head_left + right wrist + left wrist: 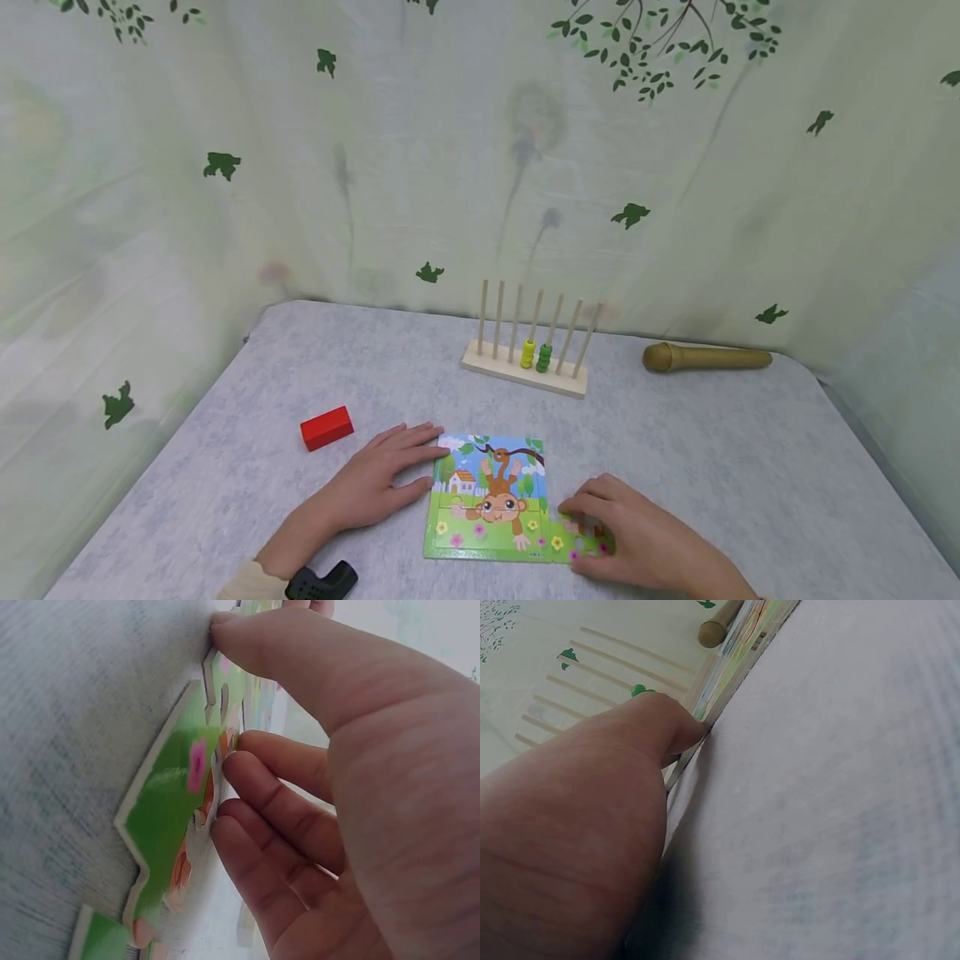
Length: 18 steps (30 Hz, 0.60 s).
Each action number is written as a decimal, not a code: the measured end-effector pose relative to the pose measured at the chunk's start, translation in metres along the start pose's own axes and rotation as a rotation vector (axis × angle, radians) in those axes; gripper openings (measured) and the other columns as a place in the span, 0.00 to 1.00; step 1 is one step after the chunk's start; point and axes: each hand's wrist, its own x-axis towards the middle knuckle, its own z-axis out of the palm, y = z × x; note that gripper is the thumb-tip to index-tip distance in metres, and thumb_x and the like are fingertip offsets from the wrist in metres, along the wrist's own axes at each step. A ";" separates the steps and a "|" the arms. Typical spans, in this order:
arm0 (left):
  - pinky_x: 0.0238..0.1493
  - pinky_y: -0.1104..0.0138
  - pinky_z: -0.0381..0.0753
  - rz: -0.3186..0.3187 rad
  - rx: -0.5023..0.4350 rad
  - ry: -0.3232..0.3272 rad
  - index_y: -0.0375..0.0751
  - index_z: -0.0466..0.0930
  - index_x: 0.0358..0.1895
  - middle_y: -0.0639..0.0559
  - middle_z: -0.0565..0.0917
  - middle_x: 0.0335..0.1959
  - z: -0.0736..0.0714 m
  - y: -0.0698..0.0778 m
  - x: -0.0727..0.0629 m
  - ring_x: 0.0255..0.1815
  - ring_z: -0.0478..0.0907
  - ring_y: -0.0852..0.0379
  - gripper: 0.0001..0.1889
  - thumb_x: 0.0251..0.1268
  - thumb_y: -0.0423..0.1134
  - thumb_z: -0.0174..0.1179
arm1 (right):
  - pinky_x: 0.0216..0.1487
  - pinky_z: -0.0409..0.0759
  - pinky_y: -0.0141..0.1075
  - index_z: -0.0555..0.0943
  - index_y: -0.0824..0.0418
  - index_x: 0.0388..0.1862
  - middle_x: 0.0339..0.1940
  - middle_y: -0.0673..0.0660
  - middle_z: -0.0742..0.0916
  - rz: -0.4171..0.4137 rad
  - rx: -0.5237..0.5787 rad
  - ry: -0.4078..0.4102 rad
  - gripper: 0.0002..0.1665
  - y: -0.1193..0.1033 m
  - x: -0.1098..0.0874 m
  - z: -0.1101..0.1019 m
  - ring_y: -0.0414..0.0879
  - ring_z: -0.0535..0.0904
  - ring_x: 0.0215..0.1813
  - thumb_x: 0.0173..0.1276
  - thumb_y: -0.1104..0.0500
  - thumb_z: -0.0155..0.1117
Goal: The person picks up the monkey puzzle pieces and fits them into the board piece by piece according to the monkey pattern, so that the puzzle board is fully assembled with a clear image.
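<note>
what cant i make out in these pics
Head: part of the pieces, covered by the right hand.
Head: the print on the puzzle, too small to read.
Left wrist: the puzzle's picture, seen nearly edge-on and partly behind the left hand.
Left wrist: one end of the brown stick, cut off by the top edge.
Right wrist: the lowest piece, cut off by the bottom edge.

Head view overlooks table (712, 442); wrist views skim it

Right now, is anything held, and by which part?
The left hand only touches the puzzle at its left edge; whether the right hand grips the pieces beneath cannot be told.
</note>
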 end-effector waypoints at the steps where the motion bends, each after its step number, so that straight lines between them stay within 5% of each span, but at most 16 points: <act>1: 0.79 0.44 0.60 -0.001 0.000 0.002 0.58 0.79 0.69 0.55 0.72 0.76 0.000 0.000 0.000 0.79 0.65 0.49 0.23 0.74 0.50 0.62 | 0.40 0.77 0.26 0.84 0.46 0.57 0.45 0.36 0.78 0.000 -0.001 -0.003 0.26 0.000 0.000 0.000 0.30 0.70 0.43 0.68 0.34 0.69; 18: 0.79 0.45 0.60 -0.018 -0.002 -0.005 0.58 0.79 0.69 0.57 0.72 0.76 0.000 0.001 0.000 0.79 0.65 0.51 0.23 0.73 0.51 0.63 | 0.38 0.75 0.26 0.85 0.47 0.56 0.39 0.33 0.77 0.016 0.030 -0.067 0.25 0.001 0.007 -0.002 0.29 0.70 0.40 0.67 0.36 0.71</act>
